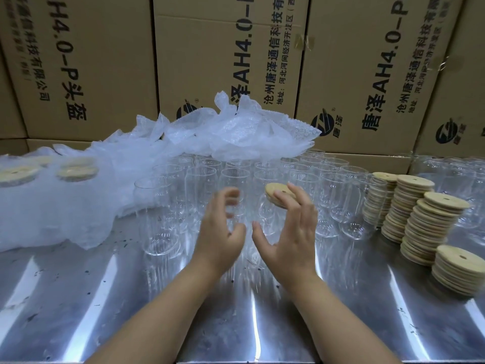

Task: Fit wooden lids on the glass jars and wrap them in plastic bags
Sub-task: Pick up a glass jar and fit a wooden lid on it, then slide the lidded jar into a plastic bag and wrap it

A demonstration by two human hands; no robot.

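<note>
Cartons (210, 61) behind the glass jars (157, 206) read "唐泽AH4.0-P".

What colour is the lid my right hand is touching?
The lid is pale tan wood; head view shows it.

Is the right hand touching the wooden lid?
Touching. The head view shows fingers of the right hand lying across the tilted wooden lid, no gap.
</note>
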